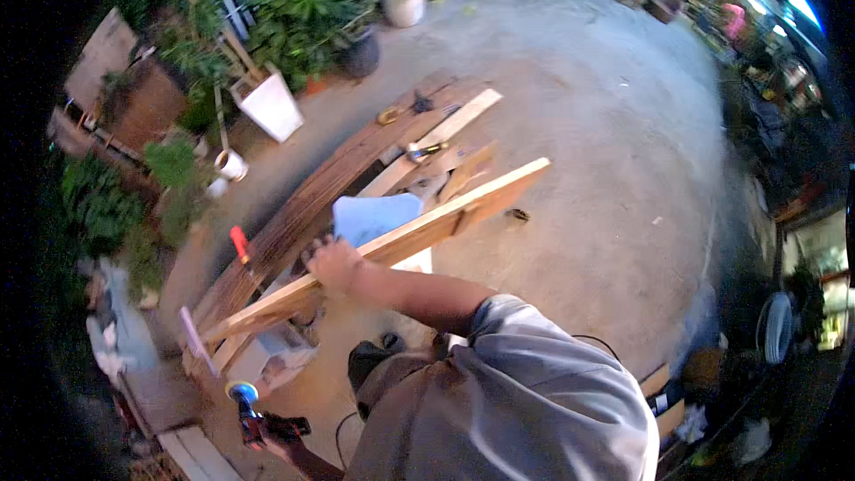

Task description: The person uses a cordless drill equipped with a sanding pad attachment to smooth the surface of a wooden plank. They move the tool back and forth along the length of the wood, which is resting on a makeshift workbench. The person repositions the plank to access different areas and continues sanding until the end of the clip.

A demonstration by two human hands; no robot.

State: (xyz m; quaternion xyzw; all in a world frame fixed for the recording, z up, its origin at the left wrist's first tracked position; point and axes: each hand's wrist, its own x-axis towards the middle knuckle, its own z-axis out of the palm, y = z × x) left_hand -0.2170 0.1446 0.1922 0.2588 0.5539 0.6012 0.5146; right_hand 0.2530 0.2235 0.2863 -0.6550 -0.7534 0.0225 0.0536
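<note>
My left hand, low at the left, is closed around a red-and-black handheld power tool. At the tool's head is a round blue-and-yellow disc, apart from the wood. My right hand grips the upper edge of a long wooden board, which slants from lower left to upper right; its fingers are partly hidden and blurred. Beyond the board lies a light blue piece, cloth or plastic, I cannot tell. A pale purple strip sticks up by the board's near end.
A thick dark timber runs alongside, with a red-handled tool upright near it. A hammer rests on a pale plank. Potted plants line the far left. A dark cable trails beside my body; a coiled hose is at right.
</note>
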